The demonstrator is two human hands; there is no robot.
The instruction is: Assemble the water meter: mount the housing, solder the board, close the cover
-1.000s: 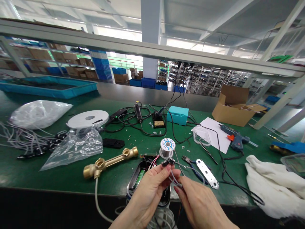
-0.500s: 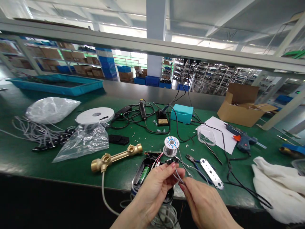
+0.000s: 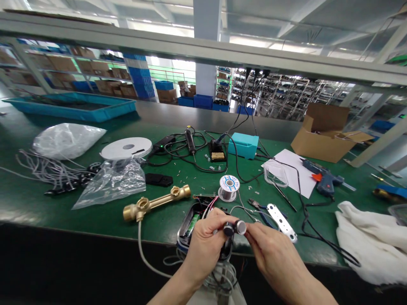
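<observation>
My left hand (image 3: 208, 237) is closed on two small cylindrical sensors (image 3: 241, 227), held side by side with their round ends towards me. One end is silver, the other dark. Close on the right, my right hand (image 3: 270, 245) is closed, its fingertips by the silver end; the grey sensor cables it pinches are mostly hidden. Beneath my left hand, at the bench edge, lies an open black housing (image 3: 182, 231) with a green battery (image 3: 193, 222) and red and white wires. A brass pipe fitting (image 3: 159, 202) with a grey cable lies left of it.
Behind my hands stands a solder spool (image 3: 229, 188). Pliers (image 3: 259, 207) and a silver plate (image 3: 282, 223) lie to the right, with a glue gun (image 3: 326, 180) and white cloth (image 3: 372, 241) beyond. A soldering iron (image 3: 190, 140), teal box (image 3: 243, 145) and plastic bag (image 3: 111, 182) lie farther back.
The sensors have been tipped so that their round ends face me, and have come lower and nearer. The right hand has moved slightly up and right. The view has tilted slightly.
</observation>
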